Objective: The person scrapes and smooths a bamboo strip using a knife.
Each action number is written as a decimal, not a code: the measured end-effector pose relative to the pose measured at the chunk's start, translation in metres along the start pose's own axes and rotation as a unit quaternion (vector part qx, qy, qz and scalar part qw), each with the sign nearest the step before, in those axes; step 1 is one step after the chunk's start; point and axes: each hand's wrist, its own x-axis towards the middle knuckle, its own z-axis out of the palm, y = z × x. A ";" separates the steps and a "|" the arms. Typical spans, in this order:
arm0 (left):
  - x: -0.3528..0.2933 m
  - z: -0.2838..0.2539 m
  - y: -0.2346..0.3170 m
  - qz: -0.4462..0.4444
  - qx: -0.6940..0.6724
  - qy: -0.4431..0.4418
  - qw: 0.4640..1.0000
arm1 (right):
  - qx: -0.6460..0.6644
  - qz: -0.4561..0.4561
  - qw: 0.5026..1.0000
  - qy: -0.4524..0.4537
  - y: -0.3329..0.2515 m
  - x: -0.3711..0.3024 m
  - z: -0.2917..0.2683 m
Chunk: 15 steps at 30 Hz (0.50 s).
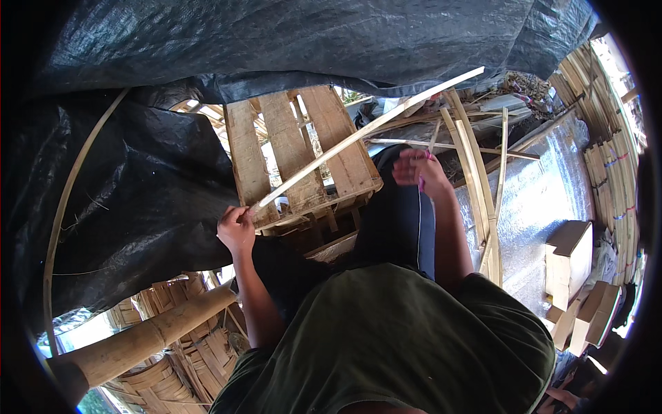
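My left hand [238, 230] is closed round the near end of a long pale bamboo strip [358, 134]. The strip slants up and to the right across a slatted wooden crate [283, 155] in front of my knees. Over my right knee, my right hand [431, 172] has a slim pink-handled tool [421, 184] lying across it, held against the palm. The fingers point left and are slightly blurred. A thin narrow part rises beyond the hand in line with the handle; its kind is not clear. The right hand is apart from the strip.
Several long bamboo strips [476, 179] lean at my right beside a silvery sheet [552, 179]. Cardboard boxes [569, 262] and bundled strips [614, 179] are farther right. Dark plastic sheeting [124, 193] hangs at left and ahead. A thick bamboo pole [152, 331] and woven baskets [179, 372] are lower left.
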 end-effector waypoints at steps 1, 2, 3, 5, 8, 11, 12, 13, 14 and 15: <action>-0.001 -0.001 -0.001 0.005 0.005 0.004 1.000 | 0.010 0.122 0.987 -0.107 -0.013 -0.011 -0.004; -0.002 -0.001 -0.001 0.012 0.008 0.008 1.000 | -0.107 0.214 0.959 -0.154 -0.032 -0.017 -0.004; -0.001 0.001 0.001 0.014 0.005 0.007 1.000 | -0.107 0.213 0.959 -0.151 -0.031 -0.019 -0.007; 0.002 0.003 0.003 0.014 0.003 -0.005 1.000 | -0.100 0.208 0.971 -0.067 -0.017 -0.013 -0.014; 0.008 0.009 0.010 0.026 -0.010 -0.005 1.000 | -0.322 -0.090 0.938 0.085 -0.003 0.013 -0.027; 0.005 0.000 -0.002 0.020 -0.007 -0.005 1.000 | -0.425 -0.394 0.796 0.176 -0.031 0.004 0.053; 0.005 -0.003 -0.006 0.018 -0.003 -0.002 1.000 | -0.432 -0.375 0.806 0.153 -0.050 -0.005 0.082; 0.007 -0.003 -0.008 0.035 -0.014 0.001 0.999 | -0.440 -0.356 0.813 0.136 -0.062 -0.011 0.093; 0.009 -0.003 -0.010 0.051 -0.023 0.004 0.998 | -0.470 -0.357 0.802 0.097 -0.059 0.001 0.091; 0.012 0.000 -0.010 0.056 -0.028 0.004 0.998 | -0.501 -0.356 0.787 0.064 -0.054 0.015 0.082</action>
